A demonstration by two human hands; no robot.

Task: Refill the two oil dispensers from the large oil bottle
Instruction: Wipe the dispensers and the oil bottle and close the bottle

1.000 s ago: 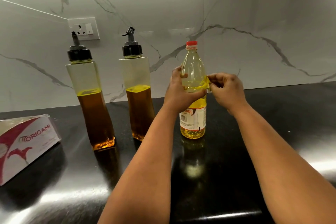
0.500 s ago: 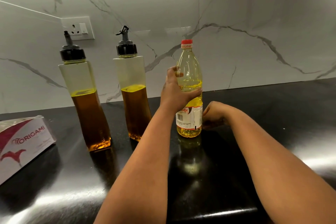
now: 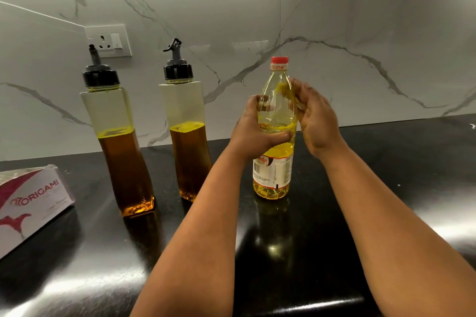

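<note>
Large oil bottle (image 3: pixel 277 136), red cap (image 3: pixel 279 60) on, upright on the black counter (image 3: pixel 386 201), right of two oil dispensers (image 3: pixel 118 147) (image 3: pixel 186 136).
Left hand (image 3: pixel 253 131) curls round its middle; right hand (image 3: pixel 315 121) touches its shoulder with loosely bent fingers; whether these grip is unclear.

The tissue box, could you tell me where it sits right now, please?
In the head view the tissue box lies at the far left edge of the black counter, left of the nearer oil dispenser.
</note>
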